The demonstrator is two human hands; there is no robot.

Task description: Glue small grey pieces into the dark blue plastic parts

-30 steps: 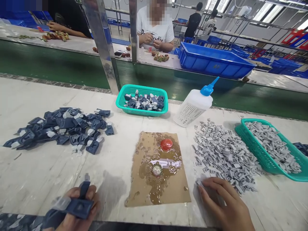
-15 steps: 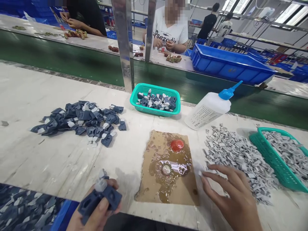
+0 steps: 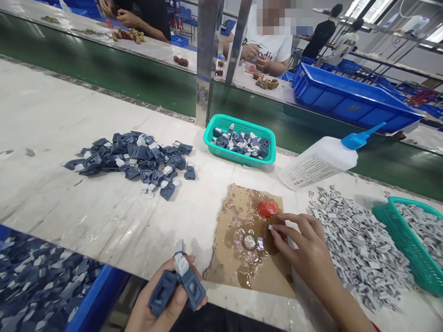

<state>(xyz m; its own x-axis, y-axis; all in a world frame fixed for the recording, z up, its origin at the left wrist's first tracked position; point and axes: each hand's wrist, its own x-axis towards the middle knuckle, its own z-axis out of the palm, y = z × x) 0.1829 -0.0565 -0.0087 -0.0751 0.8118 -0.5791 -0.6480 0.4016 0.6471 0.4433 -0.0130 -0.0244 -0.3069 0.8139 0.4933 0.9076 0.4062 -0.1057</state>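
- My left hand [image 3: 162, 304] grips two dark blue plastic wedge pieces [image 3: 176, 288], near the front edge of the glue-soaked brown cardboard sheet [image 3: 254, 240].
- My right hand [image 3: 304, 244] pinches a small grey plastic clip [image 3: 271, 227] over the cardboard's glue puddle; I judge gluing under way, joining left.
- Behind the cardboard, a teal mesh basket [image 3: 240, 159] holds finished blue-and-white pieces.
- Right of the cardboard, a second teal basket [image 3: 401, 244] holds grey clips; a blue crate [image 3: 93, 299] to its left holds blue pieces.

factory assembly line, conveyor belt [image 3: 104, 69], parts bins [image 3: 349, 99]
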